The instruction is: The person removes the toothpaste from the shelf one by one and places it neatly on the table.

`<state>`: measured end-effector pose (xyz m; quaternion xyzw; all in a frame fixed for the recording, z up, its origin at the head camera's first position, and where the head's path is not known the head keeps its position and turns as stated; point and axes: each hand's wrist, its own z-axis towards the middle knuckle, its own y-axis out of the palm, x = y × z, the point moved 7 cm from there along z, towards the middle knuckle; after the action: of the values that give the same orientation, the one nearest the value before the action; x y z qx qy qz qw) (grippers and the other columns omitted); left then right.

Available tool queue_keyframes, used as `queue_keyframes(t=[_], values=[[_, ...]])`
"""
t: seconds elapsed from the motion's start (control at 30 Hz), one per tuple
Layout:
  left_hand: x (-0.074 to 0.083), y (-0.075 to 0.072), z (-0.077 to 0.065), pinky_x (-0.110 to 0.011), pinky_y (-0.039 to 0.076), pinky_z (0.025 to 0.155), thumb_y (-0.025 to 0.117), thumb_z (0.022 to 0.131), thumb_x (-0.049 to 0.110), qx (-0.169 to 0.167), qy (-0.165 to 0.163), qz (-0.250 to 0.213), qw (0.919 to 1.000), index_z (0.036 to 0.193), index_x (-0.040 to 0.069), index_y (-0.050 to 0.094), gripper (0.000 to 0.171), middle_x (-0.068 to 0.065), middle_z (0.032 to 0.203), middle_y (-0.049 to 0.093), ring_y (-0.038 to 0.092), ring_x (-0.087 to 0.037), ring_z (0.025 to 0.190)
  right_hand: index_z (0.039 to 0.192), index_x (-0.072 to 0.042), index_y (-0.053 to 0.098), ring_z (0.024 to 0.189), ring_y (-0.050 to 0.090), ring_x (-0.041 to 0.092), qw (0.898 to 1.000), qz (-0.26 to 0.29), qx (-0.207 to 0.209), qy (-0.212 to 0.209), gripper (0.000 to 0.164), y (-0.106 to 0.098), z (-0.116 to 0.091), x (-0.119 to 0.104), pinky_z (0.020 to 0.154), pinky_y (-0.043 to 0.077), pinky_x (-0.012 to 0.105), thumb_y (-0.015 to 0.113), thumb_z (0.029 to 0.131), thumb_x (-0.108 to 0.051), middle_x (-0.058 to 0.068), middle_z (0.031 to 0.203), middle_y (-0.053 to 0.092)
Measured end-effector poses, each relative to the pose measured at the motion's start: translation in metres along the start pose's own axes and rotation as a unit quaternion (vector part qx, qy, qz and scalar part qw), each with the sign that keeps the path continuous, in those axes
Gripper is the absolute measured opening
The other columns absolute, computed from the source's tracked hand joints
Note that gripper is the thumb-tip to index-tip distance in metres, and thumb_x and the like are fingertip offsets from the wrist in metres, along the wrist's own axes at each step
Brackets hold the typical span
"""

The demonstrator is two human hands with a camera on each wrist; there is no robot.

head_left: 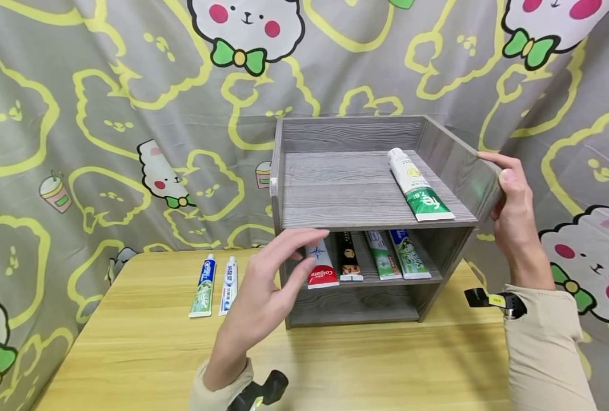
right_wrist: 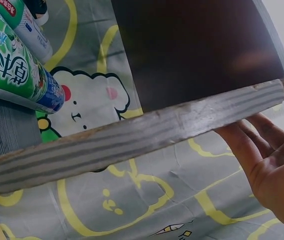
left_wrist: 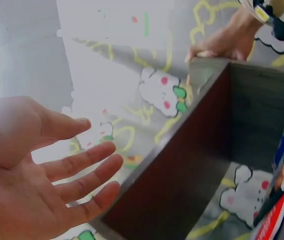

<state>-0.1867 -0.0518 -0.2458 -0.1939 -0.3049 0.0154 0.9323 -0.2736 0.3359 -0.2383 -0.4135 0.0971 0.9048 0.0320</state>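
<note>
A grey wood-grain shelf [head_left: 330, 188] stands on the table, and my right hand [head_left: 515, 214] grips the upper front corner of its right side panel. One finger lies along the panel's top edge. My left hand [head_left: 265, 291] hovers with bent, parted fingers before the shelf's left front, holding nothing. Just behind its fingertips lies a red and white Colgate toothpaste tube [head_left: 323, 275] on the middle level. Beside that are a black tube [head_left: 348, 257], a green and white tube [head_left: 383, 257] and a blue and green tube [head_left: 409, 257]. A white and green toothpaste tube [head_left: 412, 180] lies on the top board.
Left of the shelf, a blue and green tube [head_left: 203, 288] and a white and blue tube [head_left: 228, 291] lie side by side on the wooden table [head_left: 129, 342]. A patterned curtain [head_left: 181, 131] hangs close behind the table and shelf.
</note>
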Motion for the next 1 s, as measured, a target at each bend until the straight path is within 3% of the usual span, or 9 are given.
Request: queue_keyframes(t=[0.23,0.47,0.67,0.8,1.0], values=[[0.011,0.01,0.028,-0.034,0.051,0.095,0.062,0.102,0.005,0.016,0.044,-0.002,0.9989,0.135,0.007,0.064,0.034,-0.003,0.132,0.065,0.061,-0.018,0.108,0.139,-0.008,0.061,0.063,0.037,0.017,1.0,-0.009,-0.003,-0.001,0.043,-0.001,-0.001,-0.001,0.051,0.007,0.038,0.047,0.103,-0.027,0.013,0.103,0.051],[0.009,0.028,0.055,-0.036,0.047,0.105,0.059,0.103,0.007,0.023,0.045,0.019,0.9985,0.139,0.009,0.062,0.036,-0.003,0.135,0.062,0.056,-0.015,0.126,0.138,-0.01,0.062,0.064,0.038,0.016,1.0,-0.008,-0.015,-0.002,0.041,-0.002,0.0,0.0,0.05,0.008,0.037,0.046,0.103,-0.025,0.011,0.1,0.051],[0.001,0.056,0.08,-0.031,0.044,0.106,0.059,0.105,0.02,-0.003,-0.013,0.072,0.9973,0.144,0.014,0.058,0.039,-0.003,0.136,0.058,0.053,-0.013,0.127,0.138,-0.011,0.063,0.065,0.037,0.017,1.0,-0.016,-0.016,0.0,0.041,-0.002,-0.002,0.001,0.051,0.009,0.036,0.047,0.103,-0.025,0.011,0.101,0.051],[-0.007,0.074,0.093,-0.034,0.042,0.109,0.058,0.106,0.028,-0.026,-0.058,0.102,0.9928,0.147,0.016,0.055,0.043,-0.005,0.139,0.054,0.049,-0.017,0.131,0.137,-0.01,0.063,0.058,0.035,0.014,1.0,-0.013,-0.017,-0.007,0.041,-0.001,-0.001,0.0,0.049,0.008,0.037,0.046,0.103,-0.024,0.01,0.094,0.052],[-0.016,0.102,0.109,-0.042,0.04,0.109,0.053,0.107,0.038,-0.06,-0.12,0.167,0.9767,0.151,0.02,0.051,0.048,-0.004,0.147,0.05,0.046,-0.023,0.135,0.137,-0.009,0.063,0.061,0.04,0.015,1.0,-0.005,-0.018,-0.007,0.041,-0.001,-0.001,-0.002,0.048,0.01,0.035,0.046,0.102,-0.023,0.011,0.096,0.053]])
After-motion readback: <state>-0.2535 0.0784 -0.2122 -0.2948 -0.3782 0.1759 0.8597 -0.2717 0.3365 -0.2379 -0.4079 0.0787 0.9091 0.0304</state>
